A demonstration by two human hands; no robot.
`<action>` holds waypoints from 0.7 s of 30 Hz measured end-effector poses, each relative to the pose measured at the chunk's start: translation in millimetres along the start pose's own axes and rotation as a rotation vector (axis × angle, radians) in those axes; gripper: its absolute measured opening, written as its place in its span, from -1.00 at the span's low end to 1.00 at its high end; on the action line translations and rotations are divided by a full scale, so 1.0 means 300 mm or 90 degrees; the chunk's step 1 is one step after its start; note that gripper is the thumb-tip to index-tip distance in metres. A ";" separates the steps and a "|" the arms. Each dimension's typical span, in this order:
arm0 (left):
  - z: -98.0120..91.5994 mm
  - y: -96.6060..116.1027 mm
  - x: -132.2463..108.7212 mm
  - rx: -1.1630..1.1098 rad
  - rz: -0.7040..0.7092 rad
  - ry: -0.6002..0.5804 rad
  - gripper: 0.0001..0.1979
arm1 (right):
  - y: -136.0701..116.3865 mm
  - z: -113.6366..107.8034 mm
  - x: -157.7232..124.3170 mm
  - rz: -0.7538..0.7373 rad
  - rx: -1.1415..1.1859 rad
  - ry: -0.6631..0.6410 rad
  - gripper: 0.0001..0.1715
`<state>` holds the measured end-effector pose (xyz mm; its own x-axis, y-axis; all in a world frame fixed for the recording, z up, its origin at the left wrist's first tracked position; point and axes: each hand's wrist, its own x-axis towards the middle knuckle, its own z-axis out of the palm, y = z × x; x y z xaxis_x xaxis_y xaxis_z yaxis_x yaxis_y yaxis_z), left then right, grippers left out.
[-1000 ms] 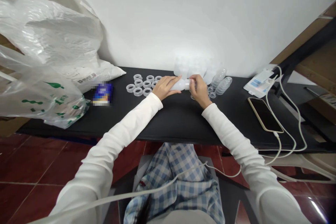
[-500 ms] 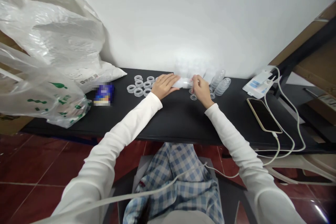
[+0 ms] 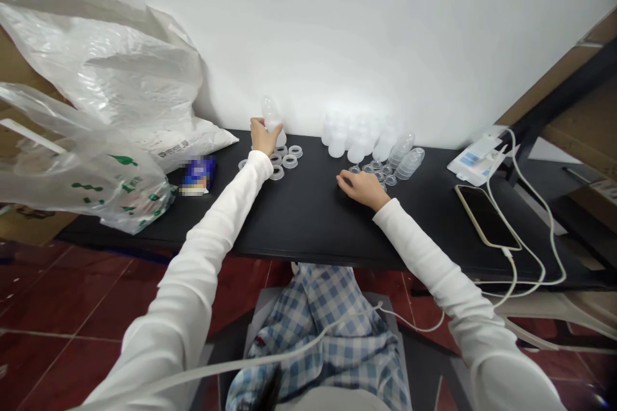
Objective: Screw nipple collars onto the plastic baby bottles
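My left hand (image 3: 263, 137) is at the back left of the table, closed around a translucent baby bottle (image 3: 273, 117) that stands upright near the wall with a clear domed top. Several translucent screw rings (image 3: 290, 161) lie beside and below that hand, some hidden by it. My right hand (image 3: 362, 188) hovers low over the table or rests on it, fingers loosely bent, with nothing visible in them. Just behind it lie several small clear teat-like pieces (image 3: 390, 180), partly covered by the hand. Farther back, several frosted bottles (image 3: 357, 149) stand in a group against the wall.
Stacked clear domed caps (image 3: 410, 164) lean right of the bottles. A charging phone (image 3: 486, 217), its white cable (image 3: 540, 205) and a white-blue packet (image 3: 476, 159) are at right. White plastic bags (image 3: 116, 77) and a blue packet (image 3: 199, 174) occupy the left.
My hands have parted. My left hand has moved left and back with the bottle, to behind the rings. My right hand has let go and come slightly down, in front of the small clear pieces.
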<state>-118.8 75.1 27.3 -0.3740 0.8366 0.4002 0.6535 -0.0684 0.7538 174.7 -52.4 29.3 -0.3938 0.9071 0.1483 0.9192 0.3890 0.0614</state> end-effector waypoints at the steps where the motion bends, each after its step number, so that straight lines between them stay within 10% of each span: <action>1: 0.001 -0.002 0.019 -0.006 -0.017 0.001 -0.51 | 0.011 -0.004 0.000 0.010 -0.007 0.005 -0.53; 21: -0.116 -0.060 -0.021 0.234 -0.120 -0.138 -0.52 | 0.134 -0.002 0.008 -0.125 0.010 0.098 -0.72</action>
<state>-151.1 52.0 29.2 -0.3885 0.9128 0.1261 0.7915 0.2605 0.5530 210.8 -34.7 32.6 -0.5582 0.7794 0.2845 0.8248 0.5585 0.0881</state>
